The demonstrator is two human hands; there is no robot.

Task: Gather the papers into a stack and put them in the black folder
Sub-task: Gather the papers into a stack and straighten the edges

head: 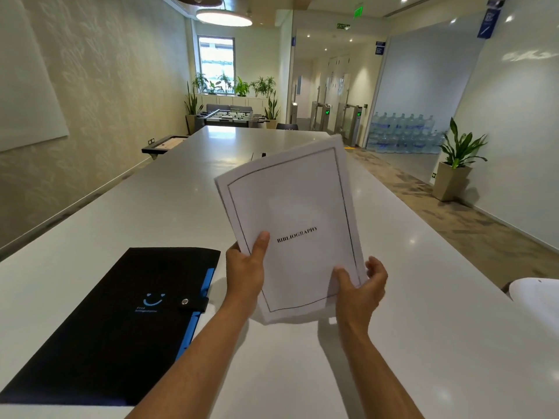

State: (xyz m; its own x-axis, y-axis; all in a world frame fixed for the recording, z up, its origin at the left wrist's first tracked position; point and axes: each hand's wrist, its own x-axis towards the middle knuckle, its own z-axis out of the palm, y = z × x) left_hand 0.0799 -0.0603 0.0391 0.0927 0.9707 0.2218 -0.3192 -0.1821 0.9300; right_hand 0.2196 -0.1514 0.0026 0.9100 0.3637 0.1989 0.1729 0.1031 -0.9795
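I hold a stack of white papers (290, 207) upright above the white table (423, 297); the top sheet has a thin black border and the word BIBLIOGRAPHY. My left hand (246, 272) grips the stack's lower left edge, thumb on the front. My right hand (361, 287) holds the lower right corner, thumb on the front and fingers curled behind. The sheets' edges are slightly uneven at the top. The black folder (121, 322) lies flat and closed on the table to the left, with a blue edge, a snap strap and a blue smile logo.
A white object (538, 294) sits at the table's right edge. A small dark item (259, 155) lies far up the table. Beyond are a foosball table (231, 116), potted plants (456, 164) and stacked water bottles (402, 134).
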